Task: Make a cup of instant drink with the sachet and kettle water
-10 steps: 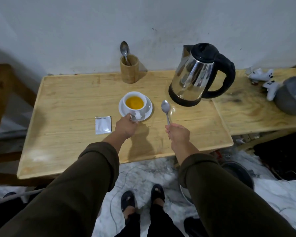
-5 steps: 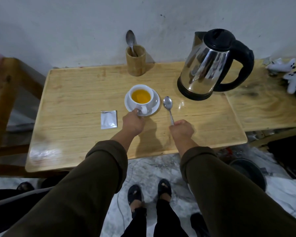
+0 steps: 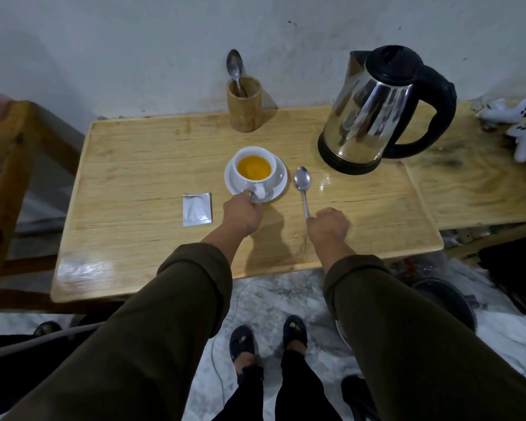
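A white cup [image 3: 269,182] of orange drink stands on a white saucer [image 3: 279,186] in the middle of the wooden table [image 3: 140,165]. My left hand [image 3: 242,212] grips the cup's handle at the saucer's near edge. My right hand [image 3: 328,226] holds the handle end of a metal spoon [image 3: 302,182], whose bowl lies on the table just right of the saucer. A silver sachet [image 3: 196,209] lies flat left of my left hand. The steel kettle [image 3: 377,113] with black lid and handle stands at the back right.
A wooden holder [image 3: 244,104] with another spoon [image 3: 234,66] stands at the back by the wall. White toy figures [image 3: 504,112] lie on a second wooden surface at the right. A wooden frame [image 3: 6,165] stands left. My feet and a dark bowl [image 3: 447,302] are on the floor below.
My right hand has lowered the spoon until it lies on the table beside the saucer. My left hand stays at the cup handle. The camera has moved nearer and shifted the view.
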The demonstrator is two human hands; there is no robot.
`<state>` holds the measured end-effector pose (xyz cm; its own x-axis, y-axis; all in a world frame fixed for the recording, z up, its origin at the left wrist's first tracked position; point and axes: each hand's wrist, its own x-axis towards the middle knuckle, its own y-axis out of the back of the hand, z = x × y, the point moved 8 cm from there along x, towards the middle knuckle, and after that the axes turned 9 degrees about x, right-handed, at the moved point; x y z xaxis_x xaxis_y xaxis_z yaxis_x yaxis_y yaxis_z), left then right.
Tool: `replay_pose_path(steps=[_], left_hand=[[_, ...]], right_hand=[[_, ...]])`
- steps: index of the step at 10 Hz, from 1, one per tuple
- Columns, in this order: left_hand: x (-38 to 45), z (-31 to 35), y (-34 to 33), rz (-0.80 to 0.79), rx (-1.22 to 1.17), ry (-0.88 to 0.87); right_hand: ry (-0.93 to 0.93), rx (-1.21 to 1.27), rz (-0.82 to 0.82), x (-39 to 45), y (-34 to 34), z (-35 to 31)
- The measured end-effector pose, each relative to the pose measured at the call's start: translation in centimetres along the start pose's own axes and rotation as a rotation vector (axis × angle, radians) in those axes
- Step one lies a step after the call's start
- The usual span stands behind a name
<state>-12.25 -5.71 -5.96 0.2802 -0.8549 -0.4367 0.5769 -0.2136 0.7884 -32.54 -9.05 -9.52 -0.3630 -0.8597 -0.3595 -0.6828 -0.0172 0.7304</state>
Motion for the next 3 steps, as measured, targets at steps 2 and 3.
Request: replay_pose_path(steps=[2,3], left_hand=[[-0.6,0.4,0.4,-0.035,-0.026,-0.015],[-2.2,0.2,0.1,-0.053,-0.086,-0.021]], right_hand=[[0.158,0.317,-0.015,-2.0,1.5,-2.0],[0.285,0.348,-0.166,-5.7,2.2,-1.8]])
